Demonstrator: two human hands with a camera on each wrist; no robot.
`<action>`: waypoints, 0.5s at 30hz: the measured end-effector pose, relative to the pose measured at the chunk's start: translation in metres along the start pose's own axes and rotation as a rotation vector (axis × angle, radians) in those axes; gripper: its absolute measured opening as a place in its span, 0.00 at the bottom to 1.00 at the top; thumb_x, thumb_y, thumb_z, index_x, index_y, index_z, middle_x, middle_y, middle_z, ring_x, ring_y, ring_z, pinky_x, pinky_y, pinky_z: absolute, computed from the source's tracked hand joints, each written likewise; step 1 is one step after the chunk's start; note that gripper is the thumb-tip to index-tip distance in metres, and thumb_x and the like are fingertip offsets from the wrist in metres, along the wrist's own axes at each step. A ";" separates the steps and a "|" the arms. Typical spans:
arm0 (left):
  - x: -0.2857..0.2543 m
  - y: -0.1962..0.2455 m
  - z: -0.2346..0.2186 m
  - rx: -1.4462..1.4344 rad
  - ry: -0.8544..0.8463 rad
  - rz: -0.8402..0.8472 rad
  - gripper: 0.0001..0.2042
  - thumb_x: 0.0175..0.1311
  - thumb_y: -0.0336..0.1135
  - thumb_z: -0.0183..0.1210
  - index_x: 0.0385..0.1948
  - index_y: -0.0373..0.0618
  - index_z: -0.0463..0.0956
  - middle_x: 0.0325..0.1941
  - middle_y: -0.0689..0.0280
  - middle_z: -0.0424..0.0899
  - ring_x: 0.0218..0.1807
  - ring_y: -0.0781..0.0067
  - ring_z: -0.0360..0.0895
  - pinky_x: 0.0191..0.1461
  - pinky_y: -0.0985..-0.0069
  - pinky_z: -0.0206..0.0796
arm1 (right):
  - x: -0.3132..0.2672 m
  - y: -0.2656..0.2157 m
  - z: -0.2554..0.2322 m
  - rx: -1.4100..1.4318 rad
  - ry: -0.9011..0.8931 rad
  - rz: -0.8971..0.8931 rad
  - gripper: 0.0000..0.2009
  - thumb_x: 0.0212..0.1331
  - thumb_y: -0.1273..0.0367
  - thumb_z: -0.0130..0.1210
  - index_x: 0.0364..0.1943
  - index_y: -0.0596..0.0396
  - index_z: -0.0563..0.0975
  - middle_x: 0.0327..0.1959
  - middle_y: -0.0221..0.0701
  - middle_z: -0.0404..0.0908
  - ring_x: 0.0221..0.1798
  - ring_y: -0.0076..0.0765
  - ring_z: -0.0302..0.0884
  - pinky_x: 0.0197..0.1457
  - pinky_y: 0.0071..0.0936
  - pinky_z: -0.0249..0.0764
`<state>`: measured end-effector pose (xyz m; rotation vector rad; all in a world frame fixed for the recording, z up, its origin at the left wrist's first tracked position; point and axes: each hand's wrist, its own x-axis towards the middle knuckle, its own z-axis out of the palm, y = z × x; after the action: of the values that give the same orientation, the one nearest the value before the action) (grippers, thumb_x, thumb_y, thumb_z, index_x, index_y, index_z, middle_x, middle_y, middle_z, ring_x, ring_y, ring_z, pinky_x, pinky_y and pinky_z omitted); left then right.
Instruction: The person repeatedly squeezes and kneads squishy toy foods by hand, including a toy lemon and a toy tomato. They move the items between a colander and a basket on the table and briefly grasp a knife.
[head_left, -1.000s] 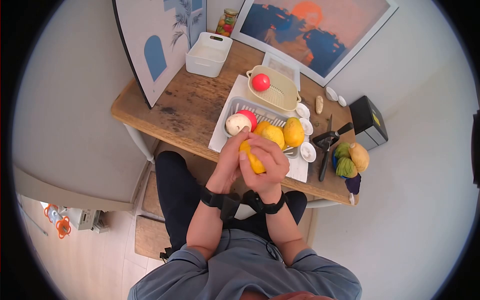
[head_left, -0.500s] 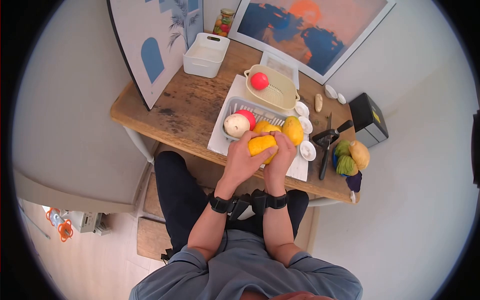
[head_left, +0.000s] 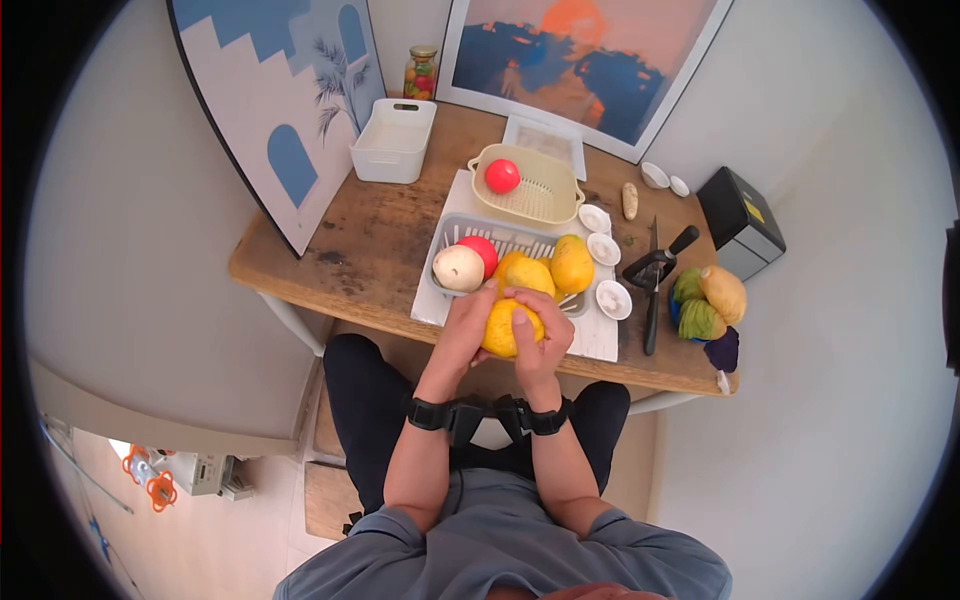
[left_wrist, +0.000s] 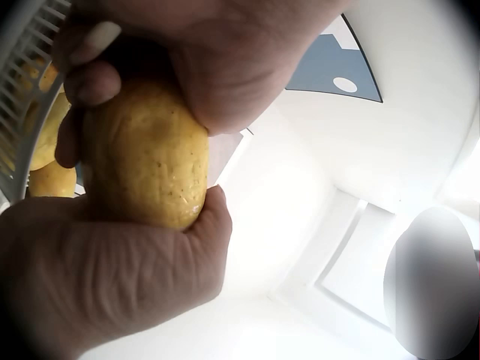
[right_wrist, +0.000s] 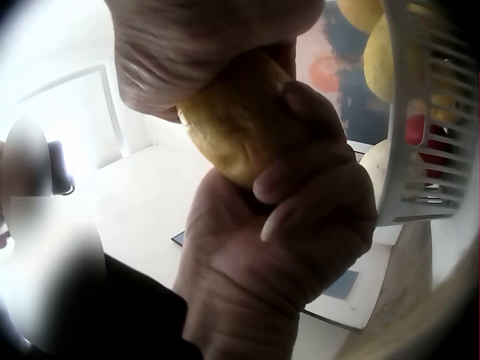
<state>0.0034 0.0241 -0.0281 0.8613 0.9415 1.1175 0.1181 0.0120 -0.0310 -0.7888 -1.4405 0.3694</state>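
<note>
Both hands hold one yellow, mango-like fruit (head_left: 512,328) between them, just in front of the grey slatted basket (head_left: 437,232). In the head view the left hand (head_left: 462,333) grips the fruit's left side, and the right hand (head_left: 546,340) curls round its right side, thumb across the top. The wrist views show fingers wrapped about the speckled fruit (left_wrist: 150,154), also seen as a yellow form (right_wrist: 244,124) in the right wrist view. Inside the basket are a white round item (head_left: 458,268), a red one (head_left: 483,252) and several yellow fruits (head_left: 573,264).
Behind stands a beige colander (head_left: 540,200) with a red ball (head_left: 502,176). Small white bowls (head_left: 613,299), a knife (head_left: 652,325) and a blue bowl of vegetables (head_left: 700,318) lie to the right. A white bin (head_left: 392,150) and framed pictures (head_left: 590,70) stand at the back.
The yellow fruit has been turned between the hands; half a second ago the left thumb lay across it, now the right thumb does. The head view has shifted, with the table's back lower in frame.
</note>
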 end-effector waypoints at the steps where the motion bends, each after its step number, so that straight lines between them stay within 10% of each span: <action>1: 0.001 -0.001 -0.001 0.012 -0.003 0.005 0.22 0.70 0.53 0.42 0.31 0.43 0.74 0.15 0.72 0.71 0.09 0.85 0.64 0.08 0.85 0.47 | 0.000 0.001 -0.003 0.044 -0.055 -0.014 0.08 0.55 0.75 0.53 0.37 0.66 0.77 0.37 0.45 0.82 0.43 0.42 0.80 0.51 0.32 0.72; 5: 0.004 -0.009 0.002 -0.030 -0.129 -0.144 0.23 0.70 0.58 0.41 0.34 0.47 0.73 0.14 0.73 0.71 0.09 0.85 0.65 0.07 0.85 0.45 | -0.003 0.004 -0.013 0.170 -0.050 -0.089 0.08 0.56 0.75 0.53 0.36 0.66 0.77 0.36 0.44 0.82 0.42 0.40 0.80 0.50 0.32 0.73; 10: -0.005 -0.001 0.021 0.059 -0.194 -0.166 0.28 0.70 0.60 0.38 0.32 0.42 0.75 0.13 0.71 0.71 0.10 0.83 0.65 0.09 0.84 0.46 | -0.005 -0.002 -0.022 0.587 0.247 0.421 0.10 0.57 0.75 0.48 0.40 0.67 0.75 0.34 0.42 0.81 0.40 0.37 0.78 0.50 0.31 0.73; 15: -0.016 -0.006 0.042 0.480 -0.110 0.273 0.22 0.68 0.53 0.49 0.39 0.38 0.75 0.21 0.62 0.79 0.17 0.77 0.74 0.18 0.80 0.63 | 0.006 -0.008 -0.038 0.794 0.450 0.574 0.14 0.57 0.72 0.45 0.44 0.68 0.72 0.32 0.44 0.80 0.37 0.38 0.77 0.50 0.30 0.73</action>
<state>0.0417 0.0031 -0.0155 1.4633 1.0389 1.0741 0.1536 0.0003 -0.0191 -0.5531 -0.5320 1.0505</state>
